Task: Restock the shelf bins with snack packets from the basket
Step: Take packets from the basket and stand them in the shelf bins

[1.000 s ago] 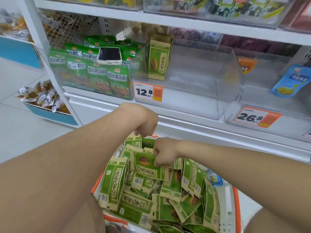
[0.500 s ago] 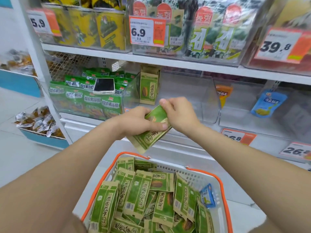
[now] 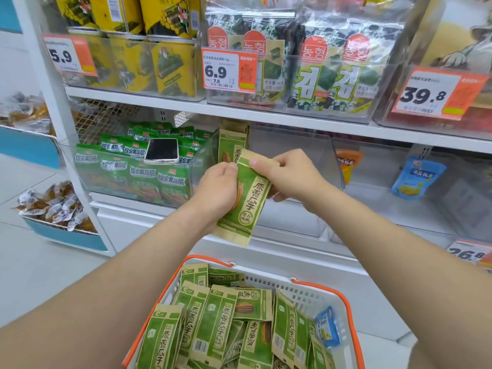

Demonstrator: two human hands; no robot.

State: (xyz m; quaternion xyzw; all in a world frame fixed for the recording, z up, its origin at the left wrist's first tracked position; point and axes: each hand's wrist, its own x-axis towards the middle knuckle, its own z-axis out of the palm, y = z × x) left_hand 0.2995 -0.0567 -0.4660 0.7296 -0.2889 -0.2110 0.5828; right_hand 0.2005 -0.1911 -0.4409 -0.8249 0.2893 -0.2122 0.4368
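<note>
Both hands hold one green and tan snack packet (image 3: 249, 201) upright in front of the middle shelf. My left hand (image 3: 217, 189) grips its left edge, and my right hand (image 3: 288, 174) pinches its top right corner. Just behind it stands a clear bin (image 3: 298, 155) with a few matching packets (image 3: 231, 146) leaning against its left wall. Below, a white basket with an orange rim (image 3: 319, 287) holds several more of the same green packets (image 3: 213, 323) and one small blue packet (image 3: 328, 328).
A phone (image 3: 162, 151) lies on green packets in the bin at left (image 3: 133, 171). To the right, clear bins hold an orange packet (image 3: 347, 163) and a blue one (image 3: 415, 177). The upper shelf (image 3: 239, 111) carries seaweed packs and price tags. Wrapped sweets (image 3: 53, 206) fill a low blue tray at left.
Both hands lifted a packet out of the basket and raised it to the clear bin, turning it upright. The view tilted up to show the upper shelf.
</note>
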